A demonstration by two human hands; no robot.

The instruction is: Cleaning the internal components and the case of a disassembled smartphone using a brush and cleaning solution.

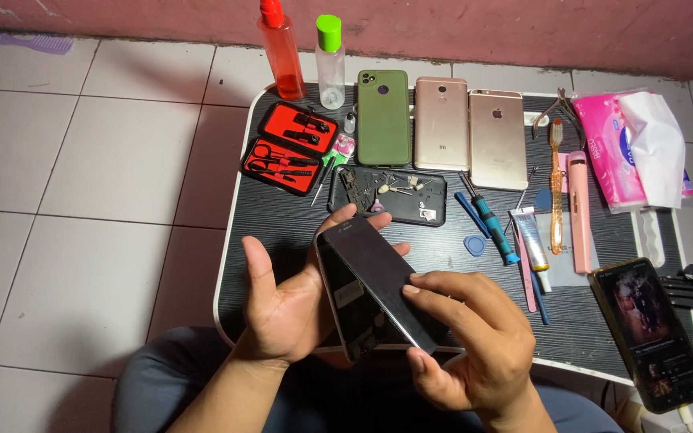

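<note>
Black slatted table (443, 265), white tiled floor (82, 160)

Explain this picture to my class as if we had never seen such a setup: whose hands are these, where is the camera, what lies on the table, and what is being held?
There is no machine here. One camera on a person's head looks down at their own bare hands. The left hand cradles an opened dark phone; the right hand lifts its black screen with the fingers, so the two parts gape apart. Below is a small black table. On it lie a red tool case, a black tray of small parts, three phones face down, two bottles, a blue screwdriver, a tissue pack and a lit phone.
</note>
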